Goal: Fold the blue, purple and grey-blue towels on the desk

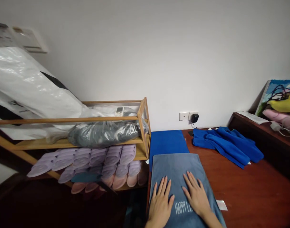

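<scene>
A grey-blue towel [177,171] with white lettering lies flat along the left side of the reddish-brown table [244,190]. On its left part rests my left hand [160,201], palm down with the fingers spread. My right hand [197,196] also lies flat on the towel, fingers apart, covering part of the lettering. Neither hand holds anything. Beyond the towel's far edge, a folded bright blue cloth [168,141] lies close to the wall. A white tag [221,205] sticks out at the towel's right side.
A crumpled blue cloth [225,144] lies at the table's back right. Left of the table stands a wooden rack [145,126] with slippers [114,155] and a plastic-wrapped bundle [107,133]. A raised shelf [247,125] borders the right, and a black plug [194,118] is in the wall.
</scene>
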`<state>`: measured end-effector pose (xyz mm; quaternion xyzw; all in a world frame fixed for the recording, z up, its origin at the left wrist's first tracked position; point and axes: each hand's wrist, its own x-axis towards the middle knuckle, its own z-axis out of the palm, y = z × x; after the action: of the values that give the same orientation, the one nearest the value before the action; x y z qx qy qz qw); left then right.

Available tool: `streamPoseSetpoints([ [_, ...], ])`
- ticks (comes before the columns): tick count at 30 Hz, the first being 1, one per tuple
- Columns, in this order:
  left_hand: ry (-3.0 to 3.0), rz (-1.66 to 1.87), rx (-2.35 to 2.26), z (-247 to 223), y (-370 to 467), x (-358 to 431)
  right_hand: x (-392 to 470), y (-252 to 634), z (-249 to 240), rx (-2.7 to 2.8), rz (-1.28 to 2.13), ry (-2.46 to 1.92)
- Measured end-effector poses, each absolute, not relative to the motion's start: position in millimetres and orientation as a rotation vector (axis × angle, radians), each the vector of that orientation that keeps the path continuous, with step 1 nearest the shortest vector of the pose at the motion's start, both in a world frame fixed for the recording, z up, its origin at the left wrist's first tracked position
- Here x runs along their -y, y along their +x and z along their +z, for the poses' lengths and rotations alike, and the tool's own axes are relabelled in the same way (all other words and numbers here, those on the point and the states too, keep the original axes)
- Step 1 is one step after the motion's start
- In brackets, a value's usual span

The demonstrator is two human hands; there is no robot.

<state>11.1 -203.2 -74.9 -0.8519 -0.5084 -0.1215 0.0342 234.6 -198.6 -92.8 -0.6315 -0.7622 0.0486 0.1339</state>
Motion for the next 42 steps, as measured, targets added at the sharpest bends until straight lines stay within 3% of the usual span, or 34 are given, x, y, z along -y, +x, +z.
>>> streamPoseSetpoints([
  [8,-2.568,-0.409,1.688,-80,-10,233,233,282,-100,2.019,-0.059,-1.967],
  [14,-2.661,-0.428,1.557,-84,3,259,255,254,-90,2.196,0.098,-1.829],
  [24,-2.749,-0.405,1.504,-91,-16,270,259,266,-102,2.191,0.074,-1.779],
  [33,-2.570,-0.430,1.797,-46,9,156,150,255,-71,2.155,0.038,-1.833],
  [42,-2.592,-0.360,1.824,-87,-3,131,140,264,-105,2.094,0.079,-1.963],
])
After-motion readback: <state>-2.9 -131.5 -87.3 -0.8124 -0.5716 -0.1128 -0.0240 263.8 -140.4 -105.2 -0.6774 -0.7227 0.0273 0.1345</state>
